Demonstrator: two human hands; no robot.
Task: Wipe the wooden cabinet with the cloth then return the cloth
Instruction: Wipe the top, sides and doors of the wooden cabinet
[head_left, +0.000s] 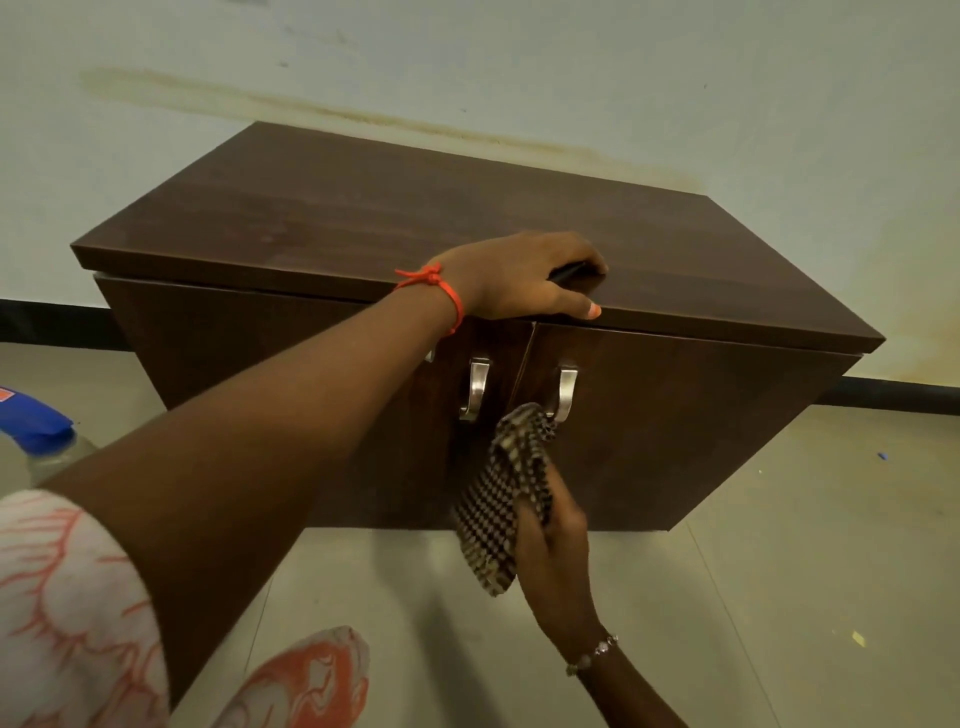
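Two hands are at work on the wooden cabinet (363, 218), and I read this as the wiping step, now on the door fronts. My left hand (519, 278) rests palm-down on the front edge of the top, fingers curled over something thin and dark that I cannot identify, thumb hooked over the lip; it looks like a brace. My right hand (553, 551) is closed around the checked cloth (506, 493), bunching its lower half in the fist while the upper end reaches the right door just beside the right handle (566, 392). Whether the cloth presses flat on the wood or only brushes it, I cannot tell. The left handle (475, 387) sits just across the door seam.

Next, I judge, the cloth needs spreading wider against the panel and drawing across both doors, working around the handles, before it goes back. A blue-capped bottle (36, 426) stands on the floor at the far left.
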